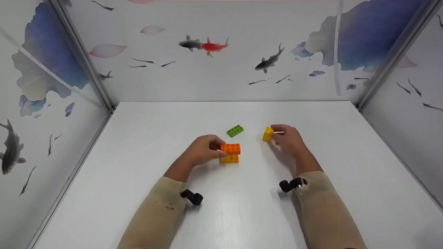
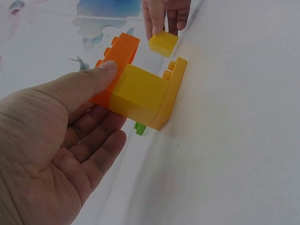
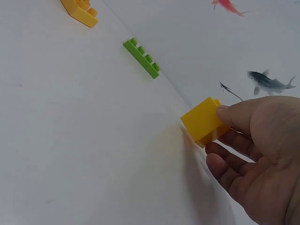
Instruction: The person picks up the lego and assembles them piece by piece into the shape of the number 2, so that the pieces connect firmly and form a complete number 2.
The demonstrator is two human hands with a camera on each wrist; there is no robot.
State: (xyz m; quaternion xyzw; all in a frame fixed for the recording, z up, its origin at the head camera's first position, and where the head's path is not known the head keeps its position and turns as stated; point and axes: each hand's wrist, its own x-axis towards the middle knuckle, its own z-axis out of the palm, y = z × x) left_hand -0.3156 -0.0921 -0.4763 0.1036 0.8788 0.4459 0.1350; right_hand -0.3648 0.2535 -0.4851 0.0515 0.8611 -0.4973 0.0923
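A small stack stands at the table's middle: an orange brick on a yellow block, with a yellow-orange plate under it. My left hand holds the stack's left end, thumb on the orange brick. To the right, my right hand pinches a small yellow brick that touches the table. A flat green brick lies loose just beyond the stack, between the hands.
The white table is walled on three sides by panels painted with fish. Metal corner posts stand at the back left and back right.
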